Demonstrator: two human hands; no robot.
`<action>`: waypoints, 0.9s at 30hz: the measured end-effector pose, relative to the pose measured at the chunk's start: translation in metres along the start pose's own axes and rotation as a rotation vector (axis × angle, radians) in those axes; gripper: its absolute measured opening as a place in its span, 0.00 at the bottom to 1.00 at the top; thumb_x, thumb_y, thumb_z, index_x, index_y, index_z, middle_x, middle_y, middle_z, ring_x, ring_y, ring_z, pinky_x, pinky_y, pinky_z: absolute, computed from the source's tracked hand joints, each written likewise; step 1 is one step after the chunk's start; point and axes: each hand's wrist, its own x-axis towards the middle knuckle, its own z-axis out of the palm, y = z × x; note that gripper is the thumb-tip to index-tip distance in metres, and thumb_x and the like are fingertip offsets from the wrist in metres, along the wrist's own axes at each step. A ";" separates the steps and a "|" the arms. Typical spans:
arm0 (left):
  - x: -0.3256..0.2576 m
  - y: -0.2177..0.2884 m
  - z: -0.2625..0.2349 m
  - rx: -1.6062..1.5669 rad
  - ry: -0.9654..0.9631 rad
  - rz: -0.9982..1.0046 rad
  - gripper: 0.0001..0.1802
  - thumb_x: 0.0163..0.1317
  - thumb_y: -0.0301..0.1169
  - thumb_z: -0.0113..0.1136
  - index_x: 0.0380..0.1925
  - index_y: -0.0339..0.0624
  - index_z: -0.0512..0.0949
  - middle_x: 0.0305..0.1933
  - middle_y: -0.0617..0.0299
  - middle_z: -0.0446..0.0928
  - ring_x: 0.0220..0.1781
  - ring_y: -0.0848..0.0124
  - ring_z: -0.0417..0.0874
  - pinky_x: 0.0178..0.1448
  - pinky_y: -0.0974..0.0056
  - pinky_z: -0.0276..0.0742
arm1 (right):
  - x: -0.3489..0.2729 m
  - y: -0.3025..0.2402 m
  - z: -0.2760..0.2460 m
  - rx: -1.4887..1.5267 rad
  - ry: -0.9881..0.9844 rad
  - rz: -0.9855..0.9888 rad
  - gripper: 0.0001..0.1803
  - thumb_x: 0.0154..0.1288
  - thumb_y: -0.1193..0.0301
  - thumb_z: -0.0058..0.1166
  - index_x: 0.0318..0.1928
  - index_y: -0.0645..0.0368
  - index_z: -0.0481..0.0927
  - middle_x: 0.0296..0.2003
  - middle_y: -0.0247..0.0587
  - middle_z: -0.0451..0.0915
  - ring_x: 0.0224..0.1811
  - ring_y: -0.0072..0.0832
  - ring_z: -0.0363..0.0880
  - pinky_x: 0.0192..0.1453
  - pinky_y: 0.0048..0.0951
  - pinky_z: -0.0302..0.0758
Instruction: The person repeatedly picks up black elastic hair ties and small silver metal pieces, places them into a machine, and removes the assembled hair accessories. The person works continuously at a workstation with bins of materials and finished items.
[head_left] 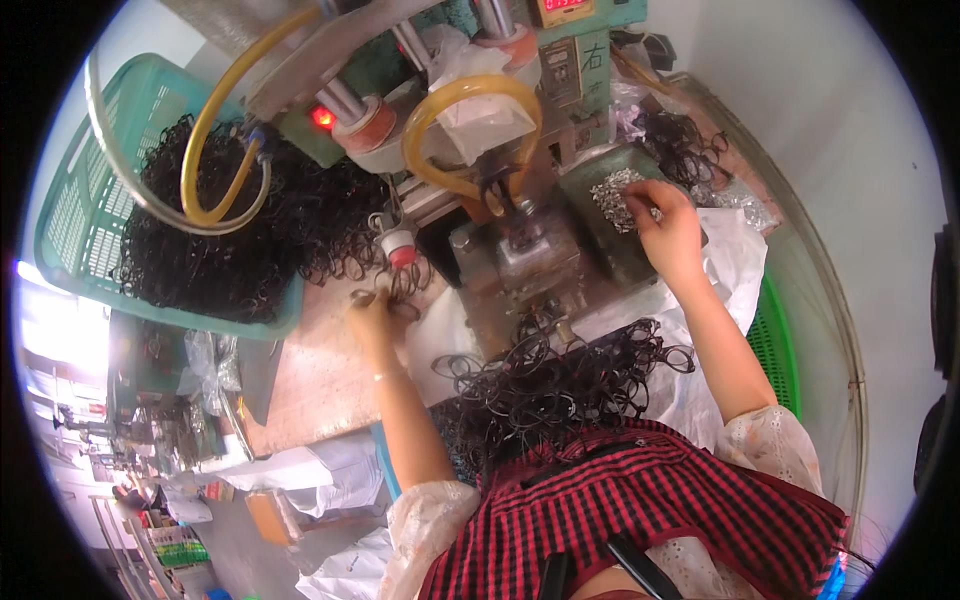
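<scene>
My left hand [370, 318] is closed at the table left of the press, its fingers on thin black loops [407, 308] that look like elastic bands. Over at the right, my right hand [668, 232] dips its bent, pinched fingers into a heap of small silvery metal pieces [612, 196]. These lie in a dark green tray [597, 245]; whatever is between the fingertips is too small to make out. Between my hands stands the press's metal die block [530, 262], with no hand on it. A pile of black loops [545, 400] lies close in front of my body.
A teal basket [75, 215] heaped with black loops stands at left. Yellow hoses [205, 130] hang around the press, and a red button [401, 256] sticks out beside it. White sheeting [735, 262] and a green basket [770, 340] are at right.
</scene>
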 end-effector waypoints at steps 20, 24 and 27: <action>-0.093 0.108 -0.075 -1.009 0.093 0.331 0.05 0.69 0.23 0.54 0.42 0.35 0.71 0.38 0.54 0.78 0.38 0.69 0.81 0.43 0.63 0.83 | -0.012 -0.100 0.037 1.023 -0.157 0.226 0.18 0.62 0.84 0.55 0.54 0.64 0.77 0.38 0.37 0.85 0.44 0.18 0.81 0.50 0.22 0.75; -0.117 0.189 -0.123 -1.211 0.142 0.781 0.03 0.69 0.22 0.51 0.40 0.36 0.69 0.38 0.49 0.79 0.38 0.64 0.81 0.44 0.60 0.82 | -0.006 -0.113 0.025 1.008 -0.270 0.295 0.21 0.62 0.83 0.58 0.56 0.62 0.76 0.36 0.32 0.85 0.42 0.17 0.79 0.51 0.20 0.73; -0.104 0.203 -0.129 -1.177 0.109 0.702 0.04 0.68 0.23 0.52 0.40 0.35 0.69 0.38 0.47 0.79 0.36 0.64 0.80 0.40 0.59 0.80 | -0.005 -0.125 0.020 1.056 -0.264 0.373 0.22 0.61 0.83 0.58 0.57 0.64 0.75 0.39 0.35 0.83 0.44 0.17 0.78 0.53 0.21 0.73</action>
